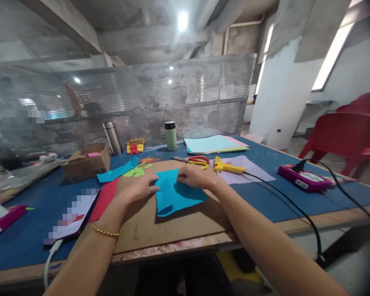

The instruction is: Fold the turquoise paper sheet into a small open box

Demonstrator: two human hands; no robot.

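Note:
A blue felt sheet (175, 195) lies on a brown board (148, 226) in front of me. My left hand (142, 187) presses its fingertips on the sheet's left edge, fingers together. My right hand (195, 176) rests on the sheet's upper right corner, fingers curled down onto the felt. Both hands lie flat-ish on the sheet and lift nothing. A gold bracelet (105, 232) is on my left wrist.
Scissors (193, 160) and a yellow glue gun (226, 166) lie just behind my right hand, its black cord (290, 205) running off the table's front edge. Paper stack (216, 144), green bottle (170, 135), steel flask (112, 137), cardboard box (86, 162), phone (70, 218), red sheet (106, 197), pink power strip (304, 179), red chairs (342, 131).

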